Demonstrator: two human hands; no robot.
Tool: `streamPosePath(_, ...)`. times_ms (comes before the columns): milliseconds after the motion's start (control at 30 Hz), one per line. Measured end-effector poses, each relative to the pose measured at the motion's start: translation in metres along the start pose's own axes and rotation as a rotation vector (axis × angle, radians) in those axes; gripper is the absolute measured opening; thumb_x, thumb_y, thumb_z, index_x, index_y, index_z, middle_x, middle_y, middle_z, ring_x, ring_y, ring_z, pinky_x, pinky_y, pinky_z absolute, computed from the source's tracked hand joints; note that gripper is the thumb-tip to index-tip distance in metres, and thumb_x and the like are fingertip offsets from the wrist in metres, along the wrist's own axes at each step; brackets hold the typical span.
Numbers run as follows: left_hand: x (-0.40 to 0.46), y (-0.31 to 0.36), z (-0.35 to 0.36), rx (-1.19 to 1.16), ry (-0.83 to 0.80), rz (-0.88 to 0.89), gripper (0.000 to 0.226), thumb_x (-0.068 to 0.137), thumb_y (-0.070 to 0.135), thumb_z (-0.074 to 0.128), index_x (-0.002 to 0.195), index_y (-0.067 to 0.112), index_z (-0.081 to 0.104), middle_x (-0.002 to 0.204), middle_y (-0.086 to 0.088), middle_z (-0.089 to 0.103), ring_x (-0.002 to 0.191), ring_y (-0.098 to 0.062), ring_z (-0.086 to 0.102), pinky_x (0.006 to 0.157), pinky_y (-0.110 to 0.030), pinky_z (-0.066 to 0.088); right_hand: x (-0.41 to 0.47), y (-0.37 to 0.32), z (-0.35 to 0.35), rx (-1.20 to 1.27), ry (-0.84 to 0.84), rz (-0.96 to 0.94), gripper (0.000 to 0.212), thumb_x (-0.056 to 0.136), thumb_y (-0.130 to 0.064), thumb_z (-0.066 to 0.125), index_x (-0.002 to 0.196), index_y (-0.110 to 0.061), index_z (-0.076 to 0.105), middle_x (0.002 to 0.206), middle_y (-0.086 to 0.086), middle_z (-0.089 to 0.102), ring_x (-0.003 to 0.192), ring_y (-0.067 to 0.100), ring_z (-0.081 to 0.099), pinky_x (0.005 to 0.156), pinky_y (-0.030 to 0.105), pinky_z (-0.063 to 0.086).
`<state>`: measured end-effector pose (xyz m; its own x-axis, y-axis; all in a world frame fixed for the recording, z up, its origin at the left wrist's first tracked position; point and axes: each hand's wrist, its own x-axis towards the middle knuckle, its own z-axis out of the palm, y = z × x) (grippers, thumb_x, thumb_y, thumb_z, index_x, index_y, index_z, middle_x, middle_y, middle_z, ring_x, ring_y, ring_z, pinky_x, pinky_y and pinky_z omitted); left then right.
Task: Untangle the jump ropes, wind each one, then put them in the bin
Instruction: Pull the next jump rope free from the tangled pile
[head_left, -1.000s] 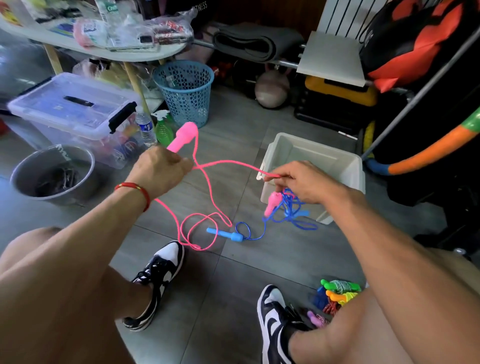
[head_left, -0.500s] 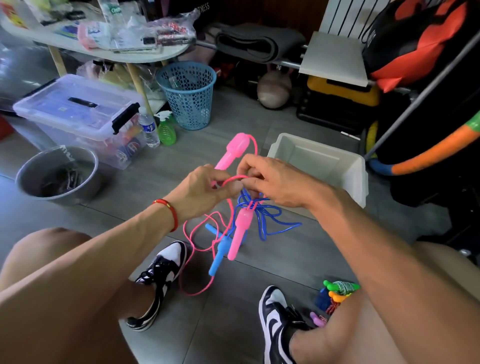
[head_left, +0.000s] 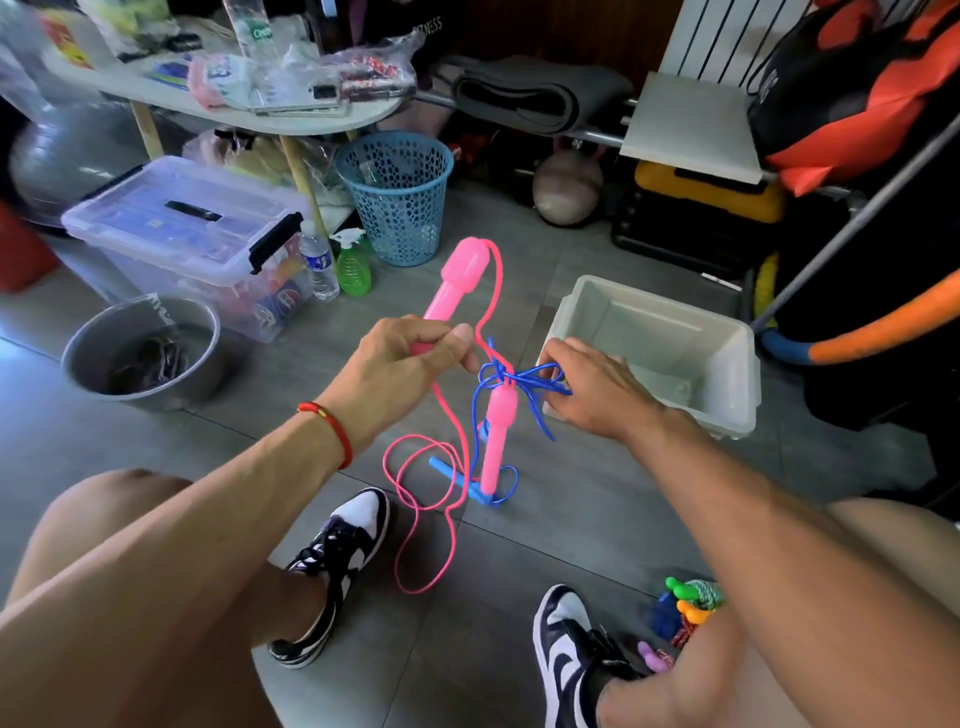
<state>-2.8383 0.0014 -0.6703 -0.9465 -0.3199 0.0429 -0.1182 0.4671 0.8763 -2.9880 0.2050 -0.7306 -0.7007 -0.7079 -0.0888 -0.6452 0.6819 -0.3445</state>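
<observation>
My left hand (head_left: 402, 364) grips one pink handle (head_left: 456, 283) of the pink jump rope (head_left: 415, 499), holding it upright above the floor. The second pink handle (head_left: 497, 434) hangs below a knot where the blue jump rope (head_left: 511, 382) is tangled round the pink cord. My right hand (head_left: 587, 387) pinches loops of the blue cord just right of the knot. A light blue handle (head_left: 457, 480) lies on the floor under the hanging pink handle. The white bin (head_left: 727, 374) stands on the floor right behind my right hand.
More wound ropes with coloured handles (head_left: 685, 608) lie by my right shoe. A grey bucket (head_left: 143, 353), a clear lidded box (head_left: 187, 228), a blue mesh basket (head_left: 397, 195) and a green spray bottle (head_left: 353, 262) stand to the left and behind. Cluttered shelves line the back.
My right hand has moved right, away from my left hand, drawing blue loops out of the knot. The hanging pink handle now hangs straighter, and the left hand stays about where it was.
</observation>
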Motion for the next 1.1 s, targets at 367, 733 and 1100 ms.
streamPosePath(367, 0.002, -0.024, -0.01, 0.227, 0.017, -0.143, 0.021, 0.098, 0.041, 0.06, 0.096, 0.034, 0.08, 0.087, -0.009, 0.071, 0.07, -0.018, 0.056, 0.061, -0.017, 0.043, 0.008, -0.036, -0.023, 0.303, -0.336, 0.02, 0.025, 0.088, -0.039, 0.068, 0.073, -0.02, 0.064, 0.069, 0.006, 0.062, 0.052, 0.017, 0.059, 0.057, 0.032, 0.049)
streamPosePath(733, 0.0, -0.02, -0.009, -0.148, -0.022, -0.173, 0.023, 0.098, 0.036, 0.064, 0.089, 0.027, 0.082, 0.06, -0.003, 0.042, 0.06, -0.022, 0.039, 0.061, -0.032, 0.038, -0.005, -0.051, -0.015, 0.454, -0.496, 0.073, 0.063, 0.094, -0.06, 0.046, 0.075, -0.005, 0.07, 0.084, 0.007, 0.078, 0.083, 0.022, 0.073, 0.092, 0.051, 0.056)
streamPosePath(1100, -0.007, -0.011, -0.005, -0.236, -0.177, -0.104, 0.023, 0.101, 0.024, 0.06, 0.1, 0.01, 0.079, 0.055, 0.015, 0.053, 0.066, -0.025, 0.04, 0.061, -0.03, 0.041, 0.011, -0.045, 0.024, 0.165, -0.336, -0.007, 0.074, 0.075, -0.044, 0.083, 0.139, -0.03, 0.049, 0.111, -0.001, 0.052, 0.093, 0.011, 0.052, 0.079, 0.023, 0.043)
